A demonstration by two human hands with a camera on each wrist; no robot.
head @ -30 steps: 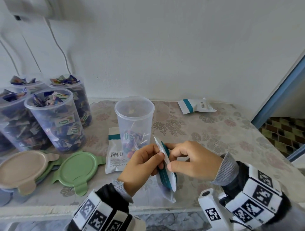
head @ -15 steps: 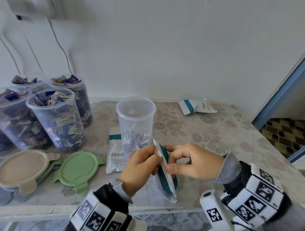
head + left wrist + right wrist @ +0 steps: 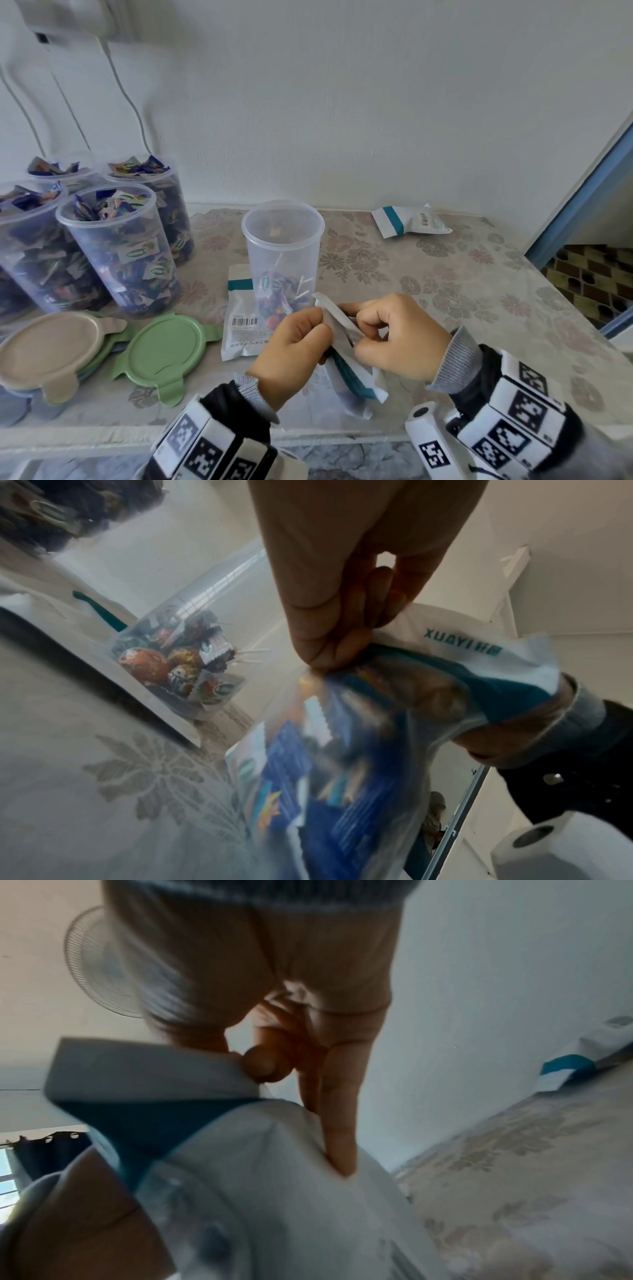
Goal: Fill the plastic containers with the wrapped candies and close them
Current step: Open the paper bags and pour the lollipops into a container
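A white candy bag with a teal band [image 3: 352,373] hangs over the table's front edge, held by both hands at its top. My left hand [image 3: 298,342] pinches the top edge from the left; its fingers [image 3: 325,631] show on the bag [image 3: 377,723], whose clear side reveals blue wrapped candies. My right hand [image 3: 394,335] pinches the same edge from the right, with its fingers [image 3: 339,1123] against the bag [image 3: 240,1150]. Just behind stands an open clear container [image 3: 282,260] with a few lollipops at the bottom [image 3: 178,658].
Several full clear containers of wrapped candies [image 3: 120,246] stand at the left. A beige lid [image 3: 48,346] and a green lid [image 3: 164,349] lie in front of them. A flat bag [image 3: 241,318] lies by the open container; another bag [image 3: 411,222] lies at the back right.
The two hands stay on the bag's top edge; the right hand's fingers have curled in closer and the top edge is bent over more. The view has tilted slightly.
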